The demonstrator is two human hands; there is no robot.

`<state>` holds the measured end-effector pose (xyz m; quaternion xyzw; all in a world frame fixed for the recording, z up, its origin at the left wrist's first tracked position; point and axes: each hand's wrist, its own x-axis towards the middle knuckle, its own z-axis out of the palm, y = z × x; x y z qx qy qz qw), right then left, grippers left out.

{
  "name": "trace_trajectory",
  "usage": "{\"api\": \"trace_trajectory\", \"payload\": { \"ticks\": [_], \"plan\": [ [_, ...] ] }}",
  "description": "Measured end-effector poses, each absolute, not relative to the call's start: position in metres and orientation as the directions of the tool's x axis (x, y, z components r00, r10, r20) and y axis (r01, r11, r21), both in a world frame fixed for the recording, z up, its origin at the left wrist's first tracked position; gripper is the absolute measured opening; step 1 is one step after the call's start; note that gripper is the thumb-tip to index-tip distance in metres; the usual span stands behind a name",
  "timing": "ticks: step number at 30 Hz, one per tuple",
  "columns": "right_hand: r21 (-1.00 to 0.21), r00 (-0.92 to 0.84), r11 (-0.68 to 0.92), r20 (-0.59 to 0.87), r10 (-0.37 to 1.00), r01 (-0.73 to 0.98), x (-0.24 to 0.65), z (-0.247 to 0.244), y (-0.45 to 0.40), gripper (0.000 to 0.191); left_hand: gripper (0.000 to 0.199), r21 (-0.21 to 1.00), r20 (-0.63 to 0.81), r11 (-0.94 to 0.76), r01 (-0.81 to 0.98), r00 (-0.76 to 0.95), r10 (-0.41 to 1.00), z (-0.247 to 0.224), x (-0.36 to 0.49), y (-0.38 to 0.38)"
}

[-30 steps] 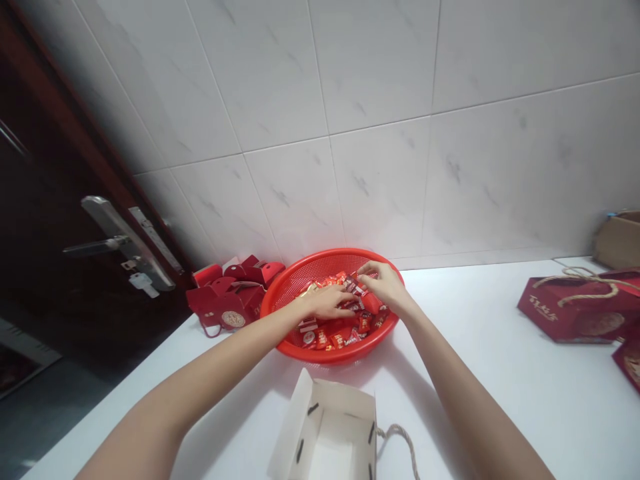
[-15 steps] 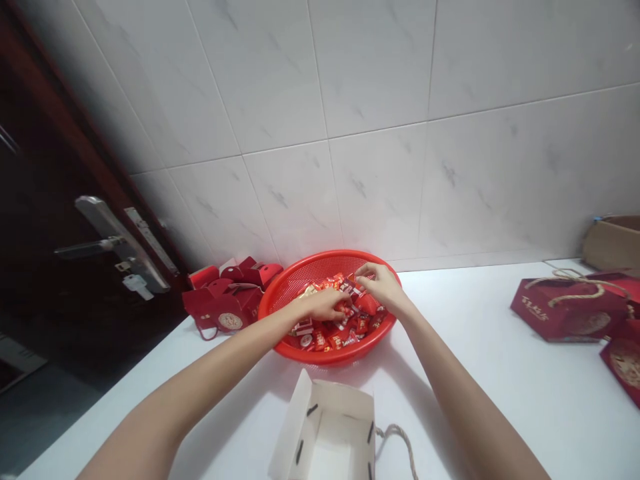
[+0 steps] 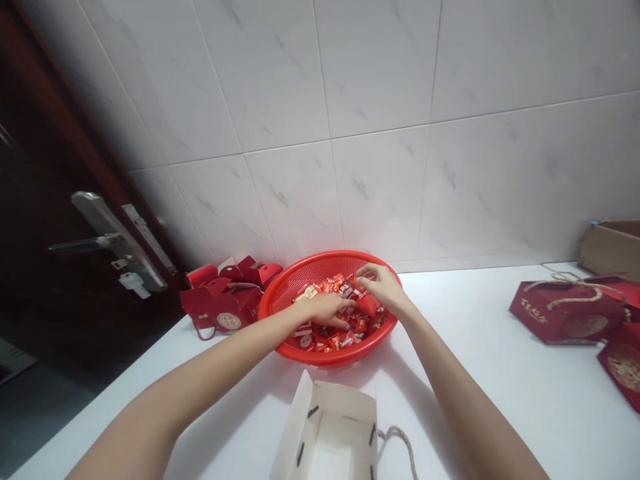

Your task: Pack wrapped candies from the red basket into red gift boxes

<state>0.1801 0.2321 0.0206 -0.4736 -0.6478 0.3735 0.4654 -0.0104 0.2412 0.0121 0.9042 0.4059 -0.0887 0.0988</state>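
Note:
A red plastic basket (image 3: 280, 293) with perforated sides stands on the white table, holding many wrapped candies (image 3: 334, 343), mostly red. Over the middle of the candies lies my left hand (image 3: 327, 310), its thumb and fingers apart. My right hand (image 3: 383, 285) reaches in over the basket's right side, fingers bent but apart, close to a dark-wrapped candy (image 3: 349, 289) and a red packet (image 3: 368, 305). I see nothing held in either hand. In front of the basket an open box (image 3: 333, 427) shows its white inside, with a twisted rope handle (image 3: 400, 437) at its right.
Several dark red gift boxes (image 3: 225, 307) crowd the table's left side by the basket. More red boxes with rope handles (image 3: 560, 313) stand at right, before a brown cardboard box (image 3: 613, 247). A tiled wall (image 3: 380, 193) backs the table; a dark door (image 3: 55, 167) is at left.
My left hand has shifted slightly right over the candies, its fingers reaching further. My right hand stays almost in place. The view has moved slightly.

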Motion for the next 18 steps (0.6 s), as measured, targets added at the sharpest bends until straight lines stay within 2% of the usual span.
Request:
{"api": "trace_trajectory", "payload": {
  "ticks": [5, 8, 11, 13, 15, 18],
  "plan": [
    [-0.927, -0.13, 0.275, 0.249, 0.96, 0.254, 0.18, 0.02, 0.232, 0.007, 0.037, 0.184, -0.202, -0.667, 0.722, 0.692, 0.693, 0.012, -0.012, 0.245],
    [-0.925, -0.126, 0.281, 0.257, 0.958, 0.254, 0.18, 0.02, 0.232, 0.008, 0.034, 0.281, -0.072, -0.635, 0.72, 0.675, 0.734, 0.018, -0.013, 0.246],
    [-0.925, -0.107, 0.269, 0.249, 0.963, 0.267, 0.18, 0.019, 0.233, 0.017, 0.036, 0.506, 0.108, -0.57, 0.648, 0.608, 0.787, 0.026, -0.014, 0.247],
    [-0.929, -0.09, 0.25, 0.234, 0.968, 0.274, 0.18, 0.018, 0.234, 0.029, 0.035, 0.671, 0.17, -0.509, 0.539, 0.557, 0.813, 0.03, -0.014, 0.248],
    [-0.935, -0.098, 0.25, 0.232, 0.968, 0.25, 0.18, 0.017, 0.235, 0.043, 0.036, 0.79, 0.165, -0.432, 0.435, 0.529, 0.833, 0.033, -0.013, 0.249],
    [-0.94, -0.178, 0.304, 0.276, 0.945, 0.157, 0.179, 0.014, 0.237, 0.056, 0.044, 0.902, 0.113, -0.31, 0.3, 0.529, 0.841, 0.034, -0.014, 0.25]
  ]
}}
